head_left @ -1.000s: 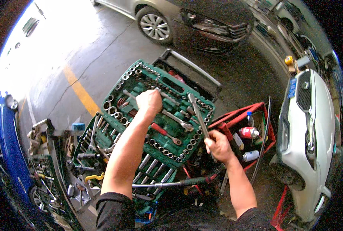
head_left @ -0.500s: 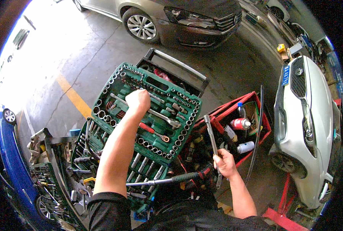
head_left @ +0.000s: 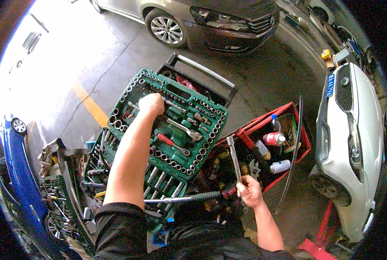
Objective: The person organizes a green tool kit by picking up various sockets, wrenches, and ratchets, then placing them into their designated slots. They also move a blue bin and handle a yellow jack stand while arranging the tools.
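A green socket set case (head_left: 189,173) lies open before me, with sockets in rows around its rim. My left hand (head_left: 151,104) is over its upper middle, fingers curled down; whatever they grip is hidden beneath them. Close by, a chrome ratchet (head_left: 187,131) and a red-handled ratchet (head_left: 174,144) rest in their recesses. Upright in my right hand (head_left: 250,191) is a silver metal bar (head_left: 235,161) with a socket-like end on top. My fingers wrap its lower part. Across the case's near side lies a long torque wrench (head_left: 172,200) with a dark grip.
A red tool bin (head_left: 284,175) at right holds a red spray can (head_left: 273,138), a white can (head_left: 280,166) and an adjustable wrench (head_left: 255,167). A cart handle (head_left: 206,73) rises behind the case. Cars stand ahead, right and left: dark (head_left: 228,26), white (head_left: 345,130), blue (head_left: 18,173).
My left hand has shifted slightly farther up over the case. The bar in my right hand has come down a little, still held. The whole view has swung slightly.
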A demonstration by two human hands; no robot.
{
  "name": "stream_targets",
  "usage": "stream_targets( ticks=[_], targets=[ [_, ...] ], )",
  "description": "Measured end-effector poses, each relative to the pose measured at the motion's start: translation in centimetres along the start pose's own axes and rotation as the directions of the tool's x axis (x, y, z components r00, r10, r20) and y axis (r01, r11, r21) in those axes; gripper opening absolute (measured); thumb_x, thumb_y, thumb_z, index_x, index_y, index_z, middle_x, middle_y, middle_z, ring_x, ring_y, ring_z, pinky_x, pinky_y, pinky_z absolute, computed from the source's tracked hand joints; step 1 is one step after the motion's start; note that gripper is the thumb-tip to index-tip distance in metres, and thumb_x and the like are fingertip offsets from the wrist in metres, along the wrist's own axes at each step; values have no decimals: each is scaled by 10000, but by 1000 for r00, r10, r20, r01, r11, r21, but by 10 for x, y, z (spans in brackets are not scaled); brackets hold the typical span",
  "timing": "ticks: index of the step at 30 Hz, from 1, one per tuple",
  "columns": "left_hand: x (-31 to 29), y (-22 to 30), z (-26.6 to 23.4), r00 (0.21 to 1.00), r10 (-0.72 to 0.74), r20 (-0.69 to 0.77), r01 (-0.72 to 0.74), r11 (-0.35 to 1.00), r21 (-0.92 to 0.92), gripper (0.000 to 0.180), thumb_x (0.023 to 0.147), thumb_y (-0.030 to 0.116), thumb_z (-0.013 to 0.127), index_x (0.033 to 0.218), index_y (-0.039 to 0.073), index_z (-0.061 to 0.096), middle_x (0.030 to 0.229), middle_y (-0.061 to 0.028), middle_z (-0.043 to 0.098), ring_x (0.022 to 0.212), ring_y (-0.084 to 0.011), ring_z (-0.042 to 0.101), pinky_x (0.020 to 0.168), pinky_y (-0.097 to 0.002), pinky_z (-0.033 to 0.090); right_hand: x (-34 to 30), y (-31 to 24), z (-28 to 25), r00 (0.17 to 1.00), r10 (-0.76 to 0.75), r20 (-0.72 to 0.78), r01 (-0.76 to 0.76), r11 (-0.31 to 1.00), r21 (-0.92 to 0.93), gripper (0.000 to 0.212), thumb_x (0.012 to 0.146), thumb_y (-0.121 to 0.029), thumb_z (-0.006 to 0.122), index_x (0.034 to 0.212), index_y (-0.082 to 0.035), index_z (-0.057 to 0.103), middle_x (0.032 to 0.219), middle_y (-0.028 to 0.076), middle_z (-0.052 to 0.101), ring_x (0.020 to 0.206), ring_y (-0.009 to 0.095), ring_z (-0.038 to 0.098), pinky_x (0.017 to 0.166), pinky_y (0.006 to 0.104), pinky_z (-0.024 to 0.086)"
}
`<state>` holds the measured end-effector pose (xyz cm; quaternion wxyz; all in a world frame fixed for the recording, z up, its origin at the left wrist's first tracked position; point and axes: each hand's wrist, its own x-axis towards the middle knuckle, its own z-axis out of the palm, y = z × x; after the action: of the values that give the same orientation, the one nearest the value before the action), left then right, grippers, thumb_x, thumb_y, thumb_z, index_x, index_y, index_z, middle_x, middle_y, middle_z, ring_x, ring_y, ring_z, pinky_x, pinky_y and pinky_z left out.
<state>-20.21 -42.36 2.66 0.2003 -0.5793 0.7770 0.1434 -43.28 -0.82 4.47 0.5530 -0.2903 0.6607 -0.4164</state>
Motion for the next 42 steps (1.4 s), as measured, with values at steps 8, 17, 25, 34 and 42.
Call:
stream_targets(
  ticks=[8, 17, 25, 34, 42],
  targets=[
    [-4, 29, 13, 961, -255, -104, 242, 962, -124, 239, 827, 132, 582, 1002, 90, 740, 1071, -130, 703, 1001, -286, 683, 813, -417, 546, -9, 21, -10, 998, 58, -3, -58, 998, 36, 258, 898, -203, 634, 1030, 10, 572, 786, 36, 634, 625, 69, 561, 555, 237, 474],
    [-17, 30, 5, 968, -245, -55, 235, 960, -150, 276, 805, 215, 608, 1016, 78, 722, 1084, -143, 691, 1023, -304, 665, 858, -401, 532, -28, 13, -25, 1000, 2, 11, -2, 999, -37, 244, 890, -220, 645, 999, -3, 620, 780, 23, 640, 628, 65, 553, 574, 252, 473],
    [-36, -15, 48, 969, -146, -201, 45, 898, -438, 406, 849, 389, 613, 1111, 86, 681, 1072, -193, 672, 1013, -346, 640, 903, -409, 498, 2, -14, -22, 952, -263, 159, 304, 882, -360, 290, 888, -240, 633, 967, 38, 614, 680, 56, 614, 621, 105, 569, 546, 284, 474],
    [-15, -10, 48, 979, -198, -53, 140, 837, -528, 379, 739, 349, 702, 900, 5, 713, 926, -196, 703, 886, -330, 687, 813, -397, 532, 110, -58, 79, 763, -454, 461, 637, 402, -658, 201, 820, -249, 621, 777, -79, 524, 698, 124, 626, 628, 342, 632, 563, 450, 515],
    [-43, -8, 74, 884, -338, -324, -62, 601, -796, 300, 767, 298, 646, 956, 72, 705, 910, -157, 697, 864, -314, 674, 817, -382, 519, 157, -67, 112, 730, -413, 544, 616, 54, -786, 259, 806, -321, 646, 726, -92, 557, 654, 108, 639, 585, 292, 651, 514, 424, 532]
  ],
)
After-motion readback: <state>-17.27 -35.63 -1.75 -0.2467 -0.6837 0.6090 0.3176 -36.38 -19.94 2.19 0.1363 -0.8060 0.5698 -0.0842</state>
